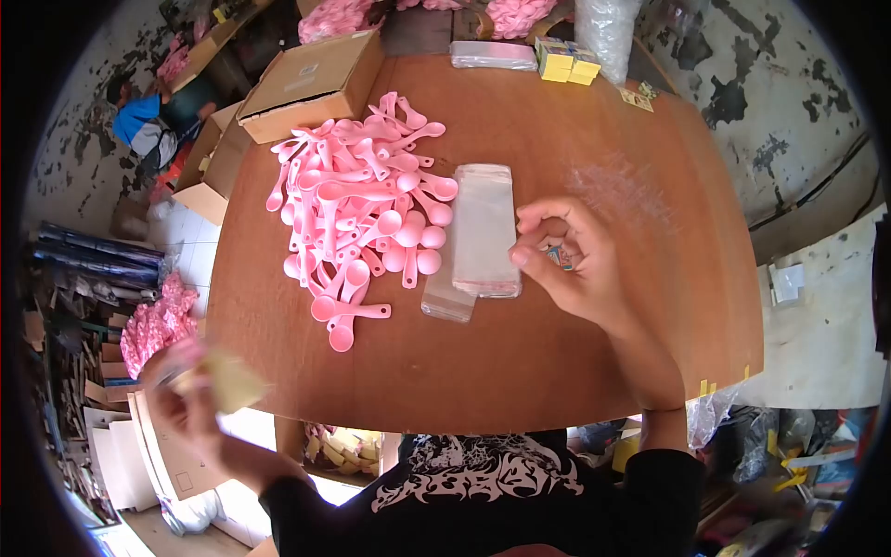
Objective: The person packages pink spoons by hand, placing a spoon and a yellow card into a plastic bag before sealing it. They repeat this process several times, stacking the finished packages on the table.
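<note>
My left hand (186, 408), smeared by motion, is off the table's left front corner. It grips a pale yellow card (234, 381) with something pink and blurred beside it. Over the table, my right hand (574, 255) has curved fingers, with a gap between thumb and forefinger. Part of a small teal printed card (560, 257) shows behind that thumb, mostly hidden. Just left of this hand lies a stack of clear plastic bags (484, 227), with another clear bag (448, 304) partly under it. Beyond the bags spreads a heap of pink measuring spoons (357, 200).
A cardboard box (316, 79) stands at the table's back left. Along the back are a packet of clear bags (494, 56), yellow card stacks (566, 61) and a large plastic roll (605, 37). Clear scraps (622, 190) lie right. Another person (148, 121) is at far left.
</note>
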The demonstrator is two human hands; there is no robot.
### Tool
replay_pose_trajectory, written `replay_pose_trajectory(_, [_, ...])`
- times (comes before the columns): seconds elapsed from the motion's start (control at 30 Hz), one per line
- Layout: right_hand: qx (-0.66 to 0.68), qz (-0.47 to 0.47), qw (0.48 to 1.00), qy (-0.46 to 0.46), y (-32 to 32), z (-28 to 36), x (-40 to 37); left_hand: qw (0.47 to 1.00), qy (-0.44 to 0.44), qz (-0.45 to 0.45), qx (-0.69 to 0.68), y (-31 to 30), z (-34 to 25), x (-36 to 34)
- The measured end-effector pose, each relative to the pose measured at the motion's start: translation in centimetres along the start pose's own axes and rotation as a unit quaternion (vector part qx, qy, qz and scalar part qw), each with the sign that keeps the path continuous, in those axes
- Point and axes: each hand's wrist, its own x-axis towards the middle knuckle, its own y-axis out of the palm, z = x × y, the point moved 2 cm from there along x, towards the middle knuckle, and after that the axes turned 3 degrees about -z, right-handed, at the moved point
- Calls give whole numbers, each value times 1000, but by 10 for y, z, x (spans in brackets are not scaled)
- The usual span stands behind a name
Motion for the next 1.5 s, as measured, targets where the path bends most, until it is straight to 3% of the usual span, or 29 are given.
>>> replay_pose_trajectory(0.03, [-32, -26, 999, 12, -1, 1, 2, 984, -138, -109, 31, -69, 36, -23])
replay_pose_trajectory(0.1, [-61, -58, 996, 31, -7, -1, 6, 902, -236, -290, 216, -110, 32, -50])
replay_pose_trajectory(0.17, [-180, -23, 983, 1, -7, -1, 11, 846, -367, -261, 287, -176, 91, -134])
replay_pose_trajectory(0.2, [-181, -22, 983, 2, -8, -3, 12, 827, -391, -234, 330, -190, 119, -176])
replay_pose_trajectory(0.27, [-253, 111, 961, -9, -1, -11, 10, 781, -433, -159, 421, -204, 178, -271])
replay_pose_trajectory(0.3, [-251, 114, 961, -8, 3, -16, 8, 752, -454, -112, 465, -200, 201, -315])
replay_pose_trajectory(0.37, [-358, 257, 885, -151, 17, -26, -4, 670, -497, -5, 552, -175, 234, -388])
replay_pose_trajectory(0.43, [-378, 312, 862, -126, 26, -35, -16, 608, -516, 46, 602, -157, 243, -411])
replay_pose_trajectory(0.5, [-487, 336, 788, -172, 34, -38, -24, 650, -420, -64, 630, -159, 247, -382])
replay_pose_trajectory(0.53, [-514, 385, 755, -134, 37, -38, -26, 706, -265, -184, 631, -142, 218, -327])
replay_pose_trajectory(0.57, [-513, 386, 755, -134, 38, -39, -28, 710, -266, -236, 608, -126, 192, -271])
replay_pose_trajectory(0.6, [-524, 367, 753, -154, 40, -41, -30, 780, -261, -293, 487, -83, 133, -194])
replay_pose_trajectory(0.63, [-534, 345, 752, -174, 42, -42, -31, 853, -196, -313, 369, -40, 84, -130])
replay_pose_trajectory(0.7, [-495, 350, 780, -153, 38, -32, -25, 937, -101, -275, 189, 40, -2, -38])
replay_pose_trajectory(0.77, [-455, 362, 803, -134, 29, -13, -14, 999, -9, -51, -5, 85, -21, -13])
replay_pose_trajectory(0.83, [-197, 356, 913, -30, 18, 9, -2, 970, -12, 211, -122, 145, -52, 6])
replay_pose_trajectory(0.87, [-197, 359, 912, -30, 15, 12, -2, 948, -29, 299, -102, 173, -66, 11])
replay_pose_trajectory(0.93, [-23, 285, 956, -62, 6, 22, 0, 921, 43, 342, -180, 222, -69, 16])
replay_pose_trajectory(0.97, [-26, 285, 956, -63, 2, 24, 2, 922, 44, 340, -181, 239, -62, 18])
replay_pose_trajectory(1.03, [-57, 201, 976, -59, -8, 25, 6, 808, -91, 427, -395, 267, -55, 16])
replay_pose_trajectory(1.07, [-95, 154, 981, -71, -14, 21, 8, 792, -157, 367, -462, 277, -63, 17])
replay_pose_trajectory(1.1, [-99, 152, 981, -70, -19, 13, 8, 790, -155, 368, -465, 281, -67, 22])
replay_pose_trajectory(1.17, [18, 88, 996, -2, -28, -1, 8, 757, -260, 383, -460, 290, -69, 28])
replay_pose_trajectory(1.2, [36, 64, 997, 28, -27, 1, 10, 763, -216, 383, -473, 295, -70, 25])
replay_pose_trajectory(1.33, [26, 58, 996, 64, -25, 1, 13, 803, -181, 312, -475, 310, -71, 10])
replay_pose_trajectory(1.43, [33, 47, 996, 64, -20, 2, 12, 789, -241, 308, -474, 312, -58, 12])
replay_pose_trajectory(1.5, [-24, 38, 988, 148, -20, 5, 8, 789, -263, 279, -480, 307, -57, 17])
